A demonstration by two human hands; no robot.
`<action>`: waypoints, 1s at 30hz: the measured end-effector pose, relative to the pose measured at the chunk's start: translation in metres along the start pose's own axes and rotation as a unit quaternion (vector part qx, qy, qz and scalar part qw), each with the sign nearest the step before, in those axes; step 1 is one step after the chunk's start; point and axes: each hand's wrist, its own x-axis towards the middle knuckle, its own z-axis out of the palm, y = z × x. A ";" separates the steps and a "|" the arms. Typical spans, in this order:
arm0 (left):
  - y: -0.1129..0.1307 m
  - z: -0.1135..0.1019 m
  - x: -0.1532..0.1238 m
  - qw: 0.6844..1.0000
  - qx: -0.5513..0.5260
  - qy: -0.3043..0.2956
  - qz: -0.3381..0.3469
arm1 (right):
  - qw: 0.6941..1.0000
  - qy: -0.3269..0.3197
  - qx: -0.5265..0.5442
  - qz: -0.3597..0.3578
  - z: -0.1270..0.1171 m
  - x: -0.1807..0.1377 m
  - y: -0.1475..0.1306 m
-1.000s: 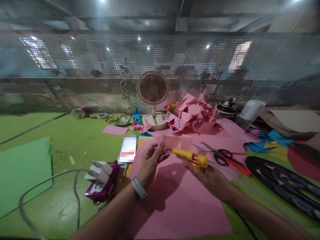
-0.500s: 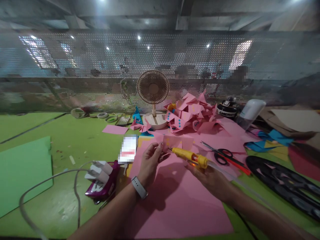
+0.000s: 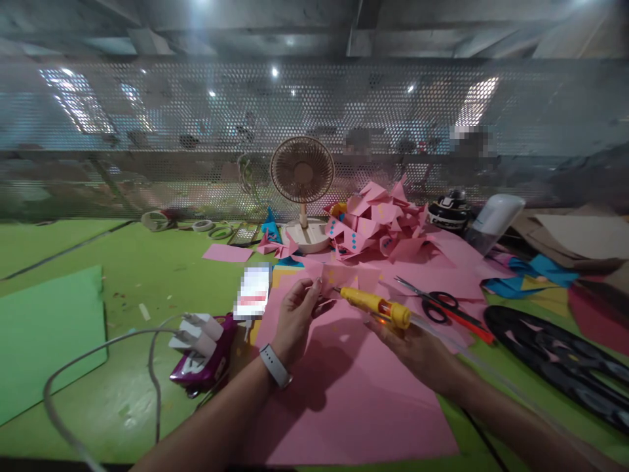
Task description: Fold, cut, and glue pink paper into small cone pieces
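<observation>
A yellow hot glue gun (image 3: 366, 300) is gripped in my right hand (image 3: 410, 347), its small orange light lit and a clear glue stick coming out of its back end. The nozzle points left, close to a folded pink paper piece (image 3: 339, 276). Between thumb and fingers, my left hand (image 3: 297, 308) pinches the left end of that piece; a grey watch band circles the wrist. Beneath both hands lies a large pink paper sheet (image 3: 363, 413). Whether the nozzle touches the paper I cannot tell.
A heap of folded pink papers (image 3: 383, 219) stands beyond my hands, beside a small fan (image 3: 302, 172). Scissors (image 3: 432, 301) and a black reel (image 3: 555, 357) lie on the right. A phone (image 3: 253, 292), purple power strip (image 3: 201, 367) and loose cable are on the left.
Hardly anything differs. The view has shifted slightly, and both hands keep nearly the same pose with the glue gun at the pink paper.
</observation>
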 end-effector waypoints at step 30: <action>-0.003 -0.002 0.001 1.000 0.001 0.003 0.005 | 0.979 0.061 -0.105 -0.163 0.008 -0.002 0.015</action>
